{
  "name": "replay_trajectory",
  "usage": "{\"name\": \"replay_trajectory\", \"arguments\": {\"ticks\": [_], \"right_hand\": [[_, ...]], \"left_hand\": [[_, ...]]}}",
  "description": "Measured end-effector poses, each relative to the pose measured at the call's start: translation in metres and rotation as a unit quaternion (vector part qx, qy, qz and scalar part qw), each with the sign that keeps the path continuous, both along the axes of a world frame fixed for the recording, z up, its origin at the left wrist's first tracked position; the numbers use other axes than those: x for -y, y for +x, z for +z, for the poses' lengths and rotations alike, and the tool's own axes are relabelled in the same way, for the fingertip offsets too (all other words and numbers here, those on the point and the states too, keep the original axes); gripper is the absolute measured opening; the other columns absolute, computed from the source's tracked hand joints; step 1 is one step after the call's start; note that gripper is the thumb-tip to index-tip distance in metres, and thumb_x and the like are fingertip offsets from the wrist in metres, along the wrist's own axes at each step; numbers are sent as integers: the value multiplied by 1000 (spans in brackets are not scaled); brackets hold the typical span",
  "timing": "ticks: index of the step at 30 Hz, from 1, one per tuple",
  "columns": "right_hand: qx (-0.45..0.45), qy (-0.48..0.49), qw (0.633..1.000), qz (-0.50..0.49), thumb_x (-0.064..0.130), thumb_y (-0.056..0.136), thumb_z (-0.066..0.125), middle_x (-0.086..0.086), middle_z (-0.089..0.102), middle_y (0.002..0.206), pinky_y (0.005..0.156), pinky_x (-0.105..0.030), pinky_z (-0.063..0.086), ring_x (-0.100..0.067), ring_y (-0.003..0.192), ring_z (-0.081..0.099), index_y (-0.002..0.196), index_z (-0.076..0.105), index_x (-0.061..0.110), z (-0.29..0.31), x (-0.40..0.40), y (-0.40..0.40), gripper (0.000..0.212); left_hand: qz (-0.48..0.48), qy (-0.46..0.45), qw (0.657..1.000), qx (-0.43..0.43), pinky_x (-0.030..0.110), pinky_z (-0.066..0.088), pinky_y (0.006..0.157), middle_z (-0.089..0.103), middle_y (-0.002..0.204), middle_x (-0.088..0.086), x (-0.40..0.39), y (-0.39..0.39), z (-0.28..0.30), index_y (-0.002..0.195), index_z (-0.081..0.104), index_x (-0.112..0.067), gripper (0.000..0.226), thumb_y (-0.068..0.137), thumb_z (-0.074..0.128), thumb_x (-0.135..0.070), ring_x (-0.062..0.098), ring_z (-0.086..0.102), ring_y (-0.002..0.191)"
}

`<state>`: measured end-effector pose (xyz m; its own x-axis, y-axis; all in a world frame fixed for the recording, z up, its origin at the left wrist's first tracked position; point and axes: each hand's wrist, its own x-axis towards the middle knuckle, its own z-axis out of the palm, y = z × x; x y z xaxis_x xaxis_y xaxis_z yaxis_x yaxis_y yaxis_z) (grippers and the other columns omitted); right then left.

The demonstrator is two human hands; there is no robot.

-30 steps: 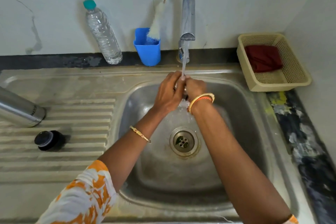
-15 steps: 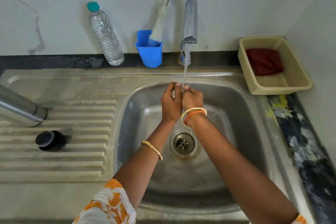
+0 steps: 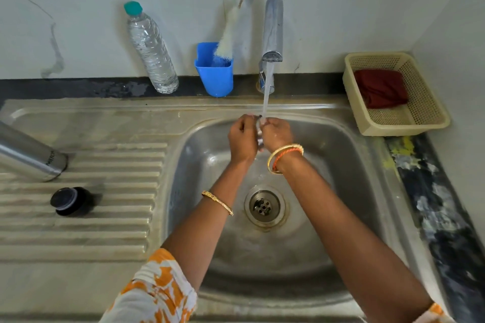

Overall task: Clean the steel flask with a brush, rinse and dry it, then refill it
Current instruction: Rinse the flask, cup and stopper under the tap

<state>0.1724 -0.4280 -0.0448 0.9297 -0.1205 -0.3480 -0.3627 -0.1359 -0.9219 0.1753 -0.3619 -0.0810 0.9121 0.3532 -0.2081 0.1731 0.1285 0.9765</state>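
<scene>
The steel flask [image 3: 29,155] was cut off by the left frame edge, the brush [image 3: 231,31] handle by the top edge. Palms and fingertips of both hands were hidden.

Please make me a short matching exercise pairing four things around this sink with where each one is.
Things:
1. steel flask
2. bottle brush
3. red cloth
4. black cap

Places:
A. in the beige basket
B. on the drainboard, nearer the camera than the flask
C. standing in the blue cup
D. at the left edge of the view, on the drainboard

Pairs: 1-D, 2-C, 3-A, 4-B
</scene>
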Motion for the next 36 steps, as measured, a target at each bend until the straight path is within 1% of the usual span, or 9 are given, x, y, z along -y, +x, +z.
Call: {"name": "replay_trajectory", "arguments": {"ticks": [3,6,14,18,22,27,29,32,36], "right_hand": [[-47,93,994,16,17,97,51,-10,61,77,74,-33,56,-24,70,58,72,61,14,-5,10,7,27],[-184,220,958,-1,37,97,45,-15,63,95,71,-43,47,-28,77,56,88,62,14,-20,20,14,30],[-290,310,905,-14,28,95,34,-14,64,75,39,-27,49,-27,69,57,89,57,8,-33,14,16,31],[-288,276,916,32,26,95,35,-8,63,55,42,-31,54,-22,48,62,75,56,13,-32,13,25,32],[-281,246,925,67,27,96,39,-5,59,58,36,-18,41,-18,48,45,75,56,12,-24,24,28,31],[-158,-40,979,120,16,91,53,-11,63,93,64,-30,53,-22,78,59,87,62,15,-20,48,33,10],[-23,-189,979,75,12,88,55,-12,64,86,65,-28,49,-22,74,58,77,64,14,-14,57,40,15],[141,-244,959,-9,21,87,63,-5,67,88,74,-23,45,-15,80,58,92,67,9,10,56,48,14],[183,-291,936,78,37,84,69,-4,62,84,70,-21,38,-16,77,55,91,65,8,31,31,65,30]], "left_hand": [[4,36,991,-128,30,51,55,65,91,14,-3,1,9,92,63,-9,25,99,43,-22,23,63,75],[-72,-133,946,-285,27,52,45,62,98,13,-12,0,33,102,59,-13,26,96,46,-35,24,61,75],[-134,-160,943,-260,22,52,49,63,102,14,-38,-27,37,115,54,-12,25,98,54,-31,25,66,68],[-175,148,966,-117,21,49,69,65,114,18,-24,-37,23,114,65,-7,23,99,52,-19,27,66,88],[-192,464,864,43,40,43,101,41,148,18,-8,-53,4,114,69,-4,25,92,62,-10,35,43,129],[-175,603,769,124,46,49,92,47,144,16,-12,-59,-25,100,76,-16,34,69,81,-2,38,47,126],[-177,566,796,126,46,48,95,47,144,16,-14,-57,-27,100,76,-15,30,74,78,-1,38,47,125],[-180,457,867,80,42,47,99,49,140,15,-11,-47,-22,103,75,-10,17,89,66,-13,33,49,122],[-99,123,983,-98,39,53,83,66,89,13,-5,-35,4,83,68,-9,15,93,62,-19,32,63,92]]}}
